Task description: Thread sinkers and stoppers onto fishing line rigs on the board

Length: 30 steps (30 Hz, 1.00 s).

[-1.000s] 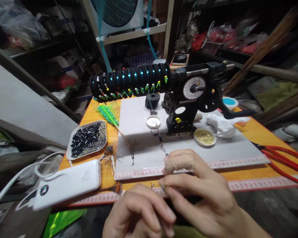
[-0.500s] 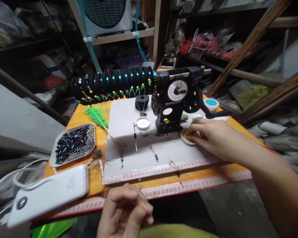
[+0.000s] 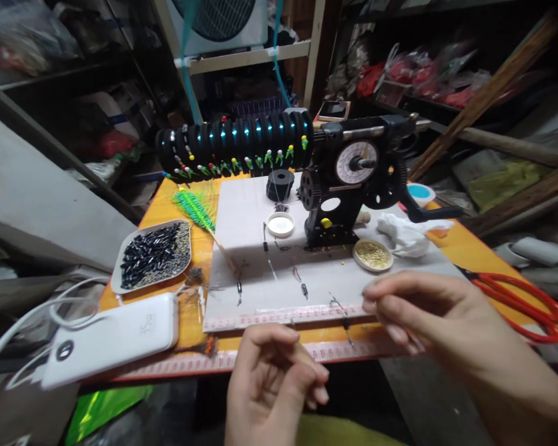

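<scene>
The right hand (image 3: 411, 316) has thumb and forefinger pinched together (anything between is too small to tell), the shallow round white dish (image 3: 371, 269) of tiny gold pieces (image 3: 373, 253) at its eleven o'clock! The left hand (image 3: 274, 384) curls at six o'clock, its grip impossible to tell.

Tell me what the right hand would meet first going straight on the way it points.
The right hand would probably meet the small dark piece with thin strands, just to its left at the front edge of the white board. Depth is unclear; it might pass above.
</scene>
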### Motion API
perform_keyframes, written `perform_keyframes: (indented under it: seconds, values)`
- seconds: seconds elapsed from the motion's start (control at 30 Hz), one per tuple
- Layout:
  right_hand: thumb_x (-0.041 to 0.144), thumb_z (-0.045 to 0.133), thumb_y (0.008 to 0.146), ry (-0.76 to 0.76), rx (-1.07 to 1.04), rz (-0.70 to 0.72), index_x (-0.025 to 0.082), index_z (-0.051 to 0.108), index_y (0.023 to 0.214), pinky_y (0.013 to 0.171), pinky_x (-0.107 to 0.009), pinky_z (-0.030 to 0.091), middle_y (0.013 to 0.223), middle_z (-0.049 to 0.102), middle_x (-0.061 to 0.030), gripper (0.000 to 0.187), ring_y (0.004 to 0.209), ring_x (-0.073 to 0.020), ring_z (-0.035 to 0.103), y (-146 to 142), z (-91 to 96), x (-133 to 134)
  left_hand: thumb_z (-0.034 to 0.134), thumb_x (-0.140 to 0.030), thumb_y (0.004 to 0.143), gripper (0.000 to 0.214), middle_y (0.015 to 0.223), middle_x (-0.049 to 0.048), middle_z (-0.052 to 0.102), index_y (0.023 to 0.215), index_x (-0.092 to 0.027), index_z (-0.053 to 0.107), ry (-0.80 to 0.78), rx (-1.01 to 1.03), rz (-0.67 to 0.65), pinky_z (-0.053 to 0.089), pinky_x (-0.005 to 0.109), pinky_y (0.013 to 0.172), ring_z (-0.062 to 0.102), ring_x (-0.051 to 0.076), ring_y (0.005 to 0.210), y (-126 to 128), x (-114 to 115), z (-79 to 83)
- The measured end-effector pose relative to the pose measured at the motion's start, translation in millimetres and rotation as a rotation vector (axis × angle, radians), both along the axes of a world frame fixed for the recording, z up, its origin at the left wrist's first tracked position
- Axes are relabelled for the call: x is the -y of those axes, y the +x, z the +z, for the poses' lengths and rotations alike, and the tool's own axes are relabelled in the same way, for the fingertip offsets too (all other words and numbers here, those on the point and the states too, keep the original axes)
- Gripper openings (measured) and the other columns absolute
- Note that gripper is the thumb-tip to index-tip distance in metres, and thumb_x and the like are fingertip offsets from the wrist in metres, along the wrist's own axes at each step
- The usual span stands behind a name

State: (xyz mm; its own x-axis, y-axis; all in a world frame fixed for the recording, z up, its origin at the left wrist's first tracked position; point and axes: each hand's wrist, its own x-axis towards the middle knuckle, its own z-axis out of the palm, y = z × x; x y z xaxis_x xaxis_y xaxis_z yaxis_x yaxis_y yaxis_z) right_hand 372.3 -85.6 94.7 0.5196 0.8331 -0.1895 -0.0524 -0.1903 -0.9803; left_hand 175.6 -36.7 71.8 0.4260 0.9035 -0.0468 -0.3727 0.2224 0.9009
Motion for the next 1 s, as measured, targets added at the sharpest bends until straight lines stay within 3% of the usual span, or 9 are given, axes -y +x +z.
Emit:
perform_keyframes:
  seconds: [0.1,0.2,0.4,0.53,0.67,0.77,0.9,1.0]
  values:
    - [0.044,0.085,0.070,0.058,-0.351,0.188,0.021,0.076,0.076,0.040,-0.013,0.039,0.064,0.069,-0.0020,0.026,0.039,-0.0018,0.045,-26,-12.9,1,0.073,-0.033,0.088,0.024,0.071,0.0019,0.070,0.098,-0.018,0.057,-0.026,-0.003,-0.041,0.049,0.016,0.055,0.062,0.009,0.057,2,0,-0.1]
    - [0.035,0.082,0.077,0.123,-0.540,0.311,0.021,0.076,0.077,0.039,-0.010,0.036,0.065,0.068,-0.0019,0.015,0.040,-0.0007,0.046,-40,-24.4,0,0.075,-0.035,0.086,0.029,0.071,0.0014,0.070,0.099,-0.018,0.056,-0.062,0.016,-0.058,0.049,0.016,0.055,0.063,0.009,0.056,1,2,-1.5]
    - [0.027,0.077,0.083,0.205,-0.600,0.369,0.027,0.075,0.085,0.041,-0.009,0.042,0.081,0.065,0.0008,0.003,0.048,-0.0024,0.055,-50,-37.1,2,0.079,-0.035,0.082,0.031,0.071,-0.0015,0.071,0.098,-0.020,0.057,-0.140,0.081,-0.072,0.050,0.013,0.057,0.064,0.006,0.058,-2,7,-1.1]
    - [0.027,0.073,0.087,0.209,-0.588,0.364,0.028,0.074,0.087,0.044,-0.009,0.047,0.082,0.065,0.0011,0.002,0.054,-0.0040,0.060,-58,-32.3,3,0.079,-0.038,0.081,0.034,0.069,-0.0001,0.071,0.098,-0.019,0.058,-0.161,0.077,-0.074,0.050,0.015,0.057,0.064,0.008,0.057,-3,8,-1.9]
    - [0.027,0.068,0.090,0.192,-0.411,0.271,0.026,0.070,0.086,0.041,-0.011,0.049,0.087,0.065,-0.0004,0.004,0.058,-0.0079,0.064,-63,-23.0,4,0.078,-0.036,0.082,0.033,0.071,0.0007,0.071,0.100,-0.019,0.056,-0.134,0.067,-0.079,0.051,0.016,0.057,0.064,0.009,0.057,-5,7,-5.1]
    - [0.020,0.062,0.093,0.263,-0.142,0.318,0.028,0.070,0.093,0.043,-0.014,0.053,0.085,0.065,-0.0012,0.011,0.060,-0.0108,0.066,-60,-20.1,7,0.075,-0.036,0.086,0.030,0.072,0.0005,0.070,0.102,-0.019,0.056,-0.099,0.045,-0.094,0.052,0.017,0.058,0.063,0.009,0.057,-8,5,-7.1]
    - [0.007,0.058,0.091,0.414,0.271,0.411,0.032,0.071,0.109,0.054,-0.015,0.057,0.088,0.070,-0.0007,0.034,0.065,-0.0103,0.069,-54,-17.5,10,0.073,-0.035,0.087,0.028,0.072,-0.0014,0.067,0.103,-0.020,0.056,-0.103,0.035,-0.090,0.051,0.015,0.058,0.063,0.008,0.058,-9,6,-7.2]
    - [0.007,0.062,0.089,0.390,0.537,0.371,0.034,0.065,0.118,0.064,-0.014,0.059,0.096,0.074,0.0016,0.040,0.076,-0.0113,0.072,-53,-15.8,15,0.075,-0.033,0.086,0.028,0.073,-0.0015,0.067,0.102,-0.020,0.056,-0.120,0.058,-0.078,0.051,0.015,0.059,0.064,0.007,0.059,-9,7,-5.9]
